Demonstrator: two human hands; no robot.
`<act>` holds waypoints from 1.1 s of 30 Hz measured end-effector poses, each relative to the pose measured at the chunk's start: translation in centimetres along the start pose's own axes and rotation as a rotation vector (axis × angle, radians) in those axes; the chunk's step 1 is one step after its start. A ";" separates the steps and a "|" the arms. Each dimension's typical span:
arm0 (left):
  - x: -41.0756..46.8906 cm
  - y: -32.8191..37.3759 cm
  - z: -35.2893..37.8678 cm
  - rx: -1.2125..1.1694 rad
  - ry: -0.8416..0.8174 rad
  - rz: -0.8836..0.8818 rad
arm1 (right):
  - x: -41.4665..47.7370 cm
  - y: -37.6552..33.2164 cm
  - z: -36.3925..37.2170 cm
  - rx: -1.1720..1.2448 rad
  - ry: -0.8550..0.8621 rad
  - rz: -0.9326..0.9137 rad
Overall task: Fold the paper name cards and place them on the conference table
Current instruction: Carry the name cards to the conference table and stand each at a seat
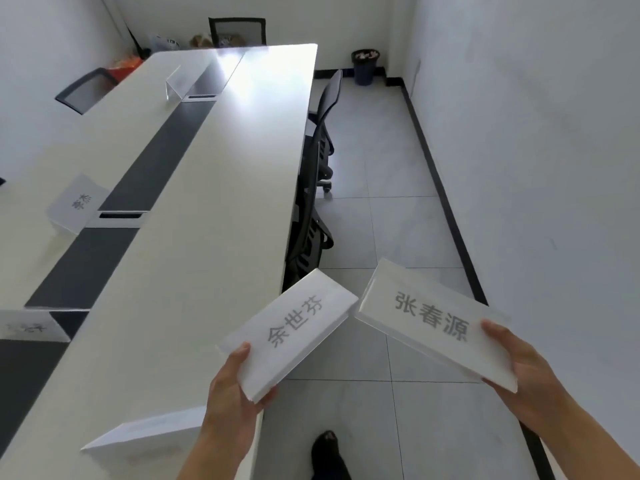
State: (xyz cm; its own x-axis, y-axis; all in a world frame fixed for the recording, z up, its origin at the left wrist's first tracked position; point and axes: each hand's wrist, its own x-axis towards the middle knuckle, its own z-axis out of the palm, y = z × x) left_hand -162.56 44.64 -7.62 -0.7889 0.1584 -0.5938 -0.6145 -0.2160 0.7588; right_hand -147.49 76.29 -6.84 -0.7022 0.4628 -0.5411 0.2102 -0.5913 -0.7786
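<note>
My left hand (232,400) grips the near end of a folded white name card (294,327) printed with grey characters, held over the table's right edge. My right hand (519,368) holds a second folded name card (433,317), also printed, out over the floor to the right. The two cards almost touch at their far corners. The long white conference table (214,209) runs away to the left. A folded card (145,438) stands on its near right edge beside my left forearm. Other cards stand at the left (74,202), the near left (27,327) and far along the middle (176,83).
A dark strip with cable slots (117,216) runs down the table's middle. Black office chairs (315,188) are tucked under the right side, others at the far end (239,31) and left (85,90). A bin (365,65) stands in the far corner. A tiled aisle lies between table and right wall.
</note>
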 end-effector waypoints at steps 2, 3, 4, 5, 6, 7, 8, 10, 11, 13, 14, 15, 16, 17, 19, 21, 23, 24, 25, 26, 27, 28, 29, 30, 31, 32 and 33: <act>1.3 0.6 1.0 -0.004 0.008 0.010 | 2.0 -0.6 -0.5 -0.001 -0.005 0.013; 2.1 1.0 1.5 -0.006 0.007 0.017 | 3.1 -1.0 -0.5 -0.005 -0.012 0.019; 3.0 1.5 2.1 -0.015 0.012 0.025 | 4.3 -1.6 -0.5 -0.012 -0.016 0.021; 4.0 2.0 2.8 -0.033 0.022 0.033 | 5.7 -2.2 -0.3 -0.020 -0.023 0.017; 5.1 2.4 3.5 -0.053 0.036 0.040 | 7.1 -3.0 -0.2 -0.028 -0.027 0.007; 6.3 2.9 4.2 -0.076 0.051 0.047 | 8.7 -3.9 0.1 -0.036 -0.031 -0.006; 7.7 3.4 4.9 -0.100 0.062 0.055 | 10.4 -4.9 0.3 -0.044 -0.042 -0.019; 10.6 4.7 6.6 -0.149 0.078 0.066 | 14.1 -7.3 1.4 -0.070 -0.054 -0.048; 12.1 5.4 7.6 -0.168 0.089 0.069 | 16.0 -8.6 2.0 -0.079 -0.058 -0.061; 14.9 6.8 9.5 -0.210 0.135 0.070 | 19.8 -11.3 3.3 -0.102 -0.077 -0.077; 16.2 7.7 10.4 -0.226 0.150 0.073 | 21.5 -12.6 4.1 -0.114 -0.091 -0.082; 17.5 8.8 11.3 -0.237 0.156 0.080 | 23.2 -13.9 5.0 -0.125 -0.103 -0.085; 18.7 10.0 12.2 -0.242 0.167 0.087 | 25.0 -15.1 6.0 -0.139 -0.115 -0.088; 19.9 11.0 12.8 -0.242 0.184 0.093 | 26.6 -16.1 7.0 -0.153 -0.128 -0.089; 21.9 12.8 13.7 -0.239 0.221 0.115 | 29.7 -17.6 8.8 -0.187 -0.157 -0.079; 23.7 14.5 14.1 -0.247 0.255 0.139 | 32.7 -18.9 10.9 -0.202 -0.201 -0.047; 25.3 15.8 14.2 -0.272 0.304 0.152 | 36.0 -20.0 12.9 -0.211 -0.246 0.003; 26.0 16.2 14.3 -0.291 0.339 0.156 | 37.9 -20.6 13.8 -0.221 -0.267 0.025; 26.8 16.5 14.4 -0.309 0.379 0.158 | 39.6 -21.2 14.9 -0.236 -0.290 0.048; 27.6 16.7 14.5 -0.330 0.422 0.160 | 41.6 -21.9 16.1 -0.251 -0.315 0.063; 28.4 16.8 14.8 -0.354 0.467 0.164 | 43.9 -22.6 17.3 -0.268 -0.337 0.076; 29.2 16.9 15.2 -0.382 0.512 0.170 | 46.1 -23.1 18.5 -0.292 -0.360 0.091; 30.0 17.0 15.7 -0.411 0.557 0.176 | 48.2 -23.7 19.8 -0.322 -0.392 0.105; 30.8 17.1 16.2 -0.439 0.602 0.178 | 50.3 -24.4 21.2 -0.353 -0.435 0.121; 31.6 17.3 16.9 -0.467 0.643 0.178 | 52.4 -25.1 22.7 -0.387 -0.476 0.134; 32.3 17.4 17.7 -0.499 0.686 0.175 | 54.7 -25.7 24.1 -0.425 -0.522 0.147; 33.0 17.6 18.6 -0.533 0.726 0.170 | 56.6 -26.3 25.6 -0.473 -0.565 0.162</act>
State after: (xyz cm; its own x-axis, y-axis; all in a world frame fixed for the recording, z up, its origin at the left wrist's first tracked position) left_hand -199.55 63.99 -8.81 -0.5588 -0.5213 -0.6450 -0.2633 -0.6260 0.7340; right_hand -210.18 101.12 -8.88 -0.8527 -0.0902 -0.5145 0.5210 -0.2175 -0.8254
